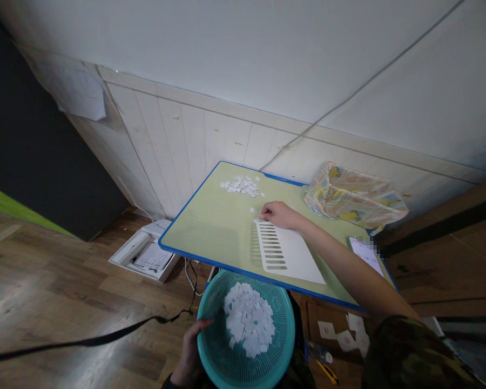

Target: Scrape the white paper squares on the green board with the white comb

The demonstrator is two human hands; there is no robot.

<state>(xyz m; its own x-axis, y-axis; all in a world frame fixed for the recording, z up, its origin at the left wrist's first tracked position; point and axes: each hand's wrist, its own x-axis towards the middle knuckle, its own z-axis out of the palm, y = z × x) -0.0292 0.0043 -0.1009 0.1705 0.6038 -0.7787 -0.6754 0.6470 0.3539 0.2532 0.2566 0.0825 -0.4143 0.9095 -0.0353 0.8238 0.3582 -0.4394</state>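
Observation:
My left hand [192, 348] grips the left rim of a round teal plastic basket [284, 337], its thumb over the edge. Inside the basket lies a heap of small white paper pieces [249, 319]. On the green tabletop, my right hand [282, 214] is closed with fingertips pinched at the far left corner of a white sheet [297, 254] with a column of slots along its left side. The sheet's slotted edge casts a shadow on the table. A tiny white scrap shows beside the fingertips. Farther back is a loose pile of small white pieces [241, 186].
The blue-edged table [202, 216] stands by the wall. At its back right sits a patterned cloth-covered bin [352, 197], with a phone [366, 255] near the right edge. A white open box [146, 256] is on the floor. Cards [346, 340] and a yellow cutter [328, 373] lie below right.

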